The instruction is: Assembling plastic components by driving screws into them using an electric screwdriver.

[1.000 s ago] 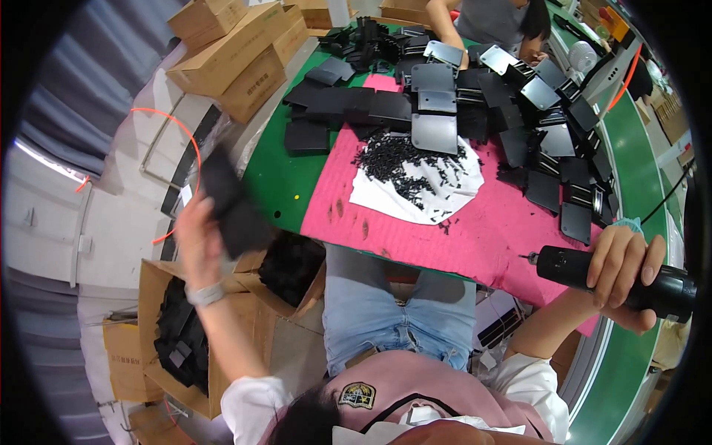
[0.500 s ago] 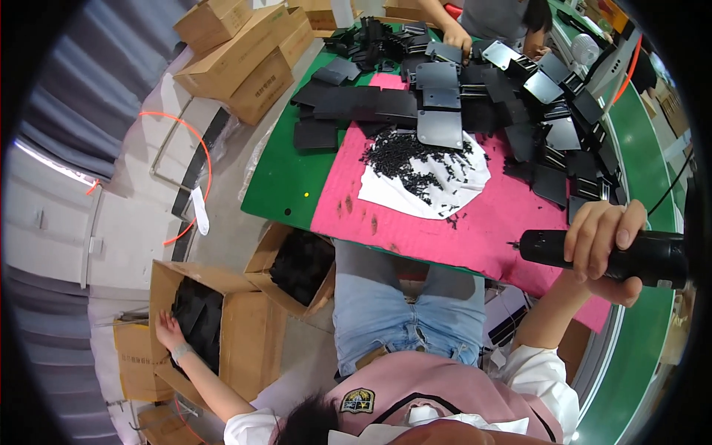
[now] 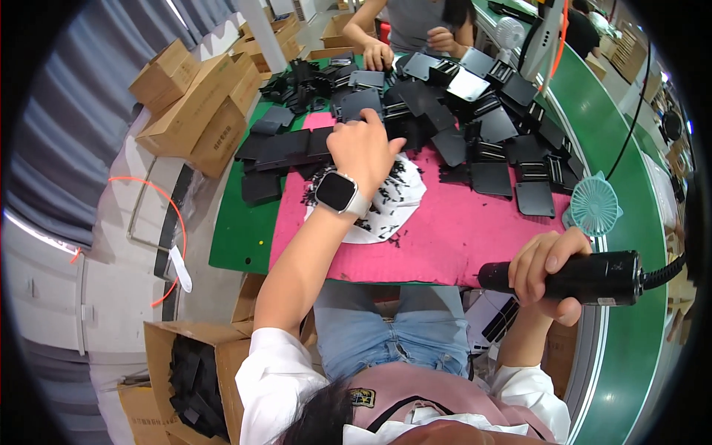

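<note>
Swung up from the carton [image 3: 194, 374] — left hand [image 3: 365, 148] curled on black plates [image 3: 289, 148]; right hand [image 3: 547, 271] gripped black screwdriver [image 3: 575, 278].

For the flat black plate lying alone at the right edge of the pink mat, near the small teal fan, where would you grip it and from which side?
Judging by its pose, take the black plate by its near edge, coming from the person's side. It lies flat with bare pink mat before it, while other plates crowd its far side and the teal fan stands to its right. A pinch under that free edge seems easiest.

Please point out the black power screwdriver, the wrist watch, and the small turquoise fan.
black power screwdriver [image 3: 593, 276]: head view, on its barrel.
wrist watch [image 3: 337, 191]: head view, on its face.
turquoise fan [image 3: 593, 205]: head view, on its grille.
</note>
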Motion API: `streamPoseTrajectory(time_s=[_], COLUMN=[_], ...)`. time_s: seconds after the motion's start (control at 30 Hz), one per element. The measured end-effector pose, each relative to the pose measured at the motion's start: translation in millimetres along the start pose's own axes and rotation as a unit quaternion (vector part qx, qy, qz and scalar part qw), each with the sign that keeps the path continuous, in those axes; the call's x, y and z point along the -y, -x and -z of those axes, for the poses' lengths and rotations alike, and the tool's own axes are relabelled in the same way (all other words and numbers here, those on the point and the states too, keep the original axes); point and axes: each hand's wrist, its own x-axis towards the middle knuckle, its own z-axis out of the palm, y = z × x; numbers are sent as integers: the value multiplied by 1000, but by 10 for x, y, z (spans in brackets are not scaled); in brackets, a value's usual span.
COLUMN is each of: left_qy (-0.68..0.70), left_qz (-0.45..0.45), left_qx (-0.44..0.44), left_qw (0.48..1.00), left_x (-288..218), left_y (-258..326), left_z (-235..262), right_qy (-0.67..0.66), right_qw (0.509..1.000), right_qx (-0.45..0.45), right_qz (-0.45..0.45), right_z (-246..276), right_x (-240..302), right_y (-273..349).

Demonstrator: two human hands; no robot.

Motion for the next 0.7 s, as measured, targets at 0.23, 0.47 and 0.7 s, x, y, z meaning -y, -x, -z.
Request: streamPoseTrajectory(time_s=[0.23,0.47,0.7], left_qy=[45,301,394], left_qz=[54,-37,-200], left_qx=[14,-27,62], left_qw=[997,953,895], left_x=[-17,-66,-383], left_y=[-175,232,552], left_z=[-50,225,361], right_qy=[-1,-122,-128], right_qw=[1000,989,987], right_qx=[-27,78,87], right_qz=[11,-6,-38], right_z=[167,115,-96], right_x=[130,66,26], right_y=[185,0,-87])
